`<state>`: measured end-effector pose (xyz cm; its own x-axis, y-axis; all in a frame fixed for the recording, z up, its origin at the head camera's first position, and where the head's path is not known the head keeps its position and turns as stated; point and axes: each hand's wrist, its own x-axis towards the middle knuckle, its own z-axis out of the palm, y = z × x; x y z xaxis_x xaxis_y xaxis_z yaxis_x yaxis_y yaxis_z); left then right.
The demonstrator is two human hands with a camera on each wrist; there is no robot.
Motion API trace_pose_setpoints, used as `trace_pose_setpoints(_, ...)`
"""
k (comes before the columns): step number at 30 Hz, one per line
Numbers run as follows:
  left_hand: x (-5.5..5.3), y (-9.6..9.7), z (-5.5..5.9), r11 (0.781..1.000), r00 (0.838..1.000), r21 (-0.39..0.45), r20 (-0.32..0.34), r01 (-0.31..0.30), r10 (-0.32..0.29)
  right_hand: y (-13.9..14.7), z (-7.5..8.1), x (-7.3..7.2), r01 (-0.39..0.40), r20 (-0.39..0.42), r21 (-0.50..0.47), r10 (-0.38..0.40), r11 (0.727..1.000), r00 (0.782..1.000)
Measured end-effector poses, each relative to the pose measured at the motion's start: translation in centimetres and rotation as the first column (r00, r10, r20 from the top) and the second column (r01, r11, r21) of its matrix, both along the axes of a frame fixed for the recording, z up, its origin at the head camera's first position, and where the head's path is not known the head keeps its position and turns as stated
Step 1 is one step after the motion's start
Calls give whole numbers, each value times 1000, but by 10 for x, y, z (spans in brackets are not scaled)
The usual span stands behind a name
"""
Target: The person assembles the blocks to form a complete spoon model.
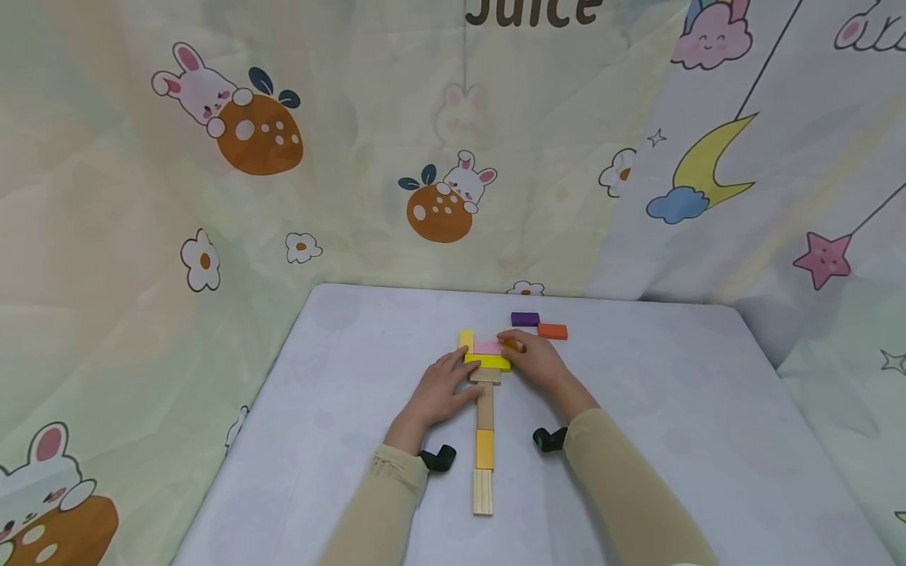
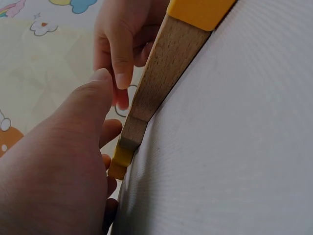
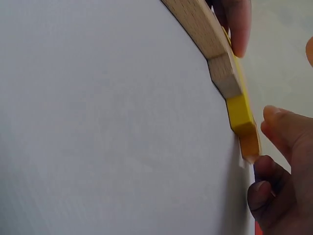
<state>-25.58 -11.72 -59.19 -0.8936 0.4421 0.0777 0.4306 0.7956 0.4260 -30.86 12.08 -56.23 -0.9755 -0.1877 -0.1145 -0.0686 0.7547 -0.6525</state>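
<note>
My left hand (image 1: 442,387) lies along the left side of a row of wooden blocks, its fingers extended and fingertips by the left end of a bright yellow block (image 1: 488,362). Across the row, my right hand (image 1: 535,362) has its thumb and fingers around an orange-yellow block (image 3: 249,142), mostly hidden by the fingers in the head view. Between the hands, a pink block (image 1: 487,347) lies behind the bright yellow one. A yellow block (image 1: 466,339) stands at the pink block's left end. Two plain wood blocks, one crosswise (image 1: 485,376) and one lengthwise (image 1: 484,406), continue toward me.
Nearer me, the row goes on with an orange-yellow block (image 1: 484,450) and a pale grooved block (image 1: 483,492). A purple block (image 1: 525,319) and an orange block (image 1: 552,332) lie behind my right hand. The white table (image 1: 283,487) meets a printed cloth backdrop.
</note>
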Motion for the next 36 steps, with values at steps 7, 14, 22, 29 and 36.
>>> trace_pose_setpoints(7,-1,0,-1,1000,1000,-23,7,-7,7,25,7,-3,80,-44,-11,-80,997,996)
trace_pose_setpoints(14,0,-1,-2,1000,1000,-14,6,-4,4,57,15,-6,138,-65,-9,-139,990,988)
trace_pose_setpoints(22,-1,-1,-3,1000,1000,0,2,2,-2,88,-1,-12,121,-37,7,-121,993,992)
trace_pose_setpoints(29,-1,-1,-4,1000,1000,-6,18,4,-4,94,-8,-11,114,-94,29,-111,993,989)
trace_pose_setpoints(36,-1,0,-2,1000,1000,-7,21,5,-5,92,-9,-9,142,-146,7,-139,990,980)
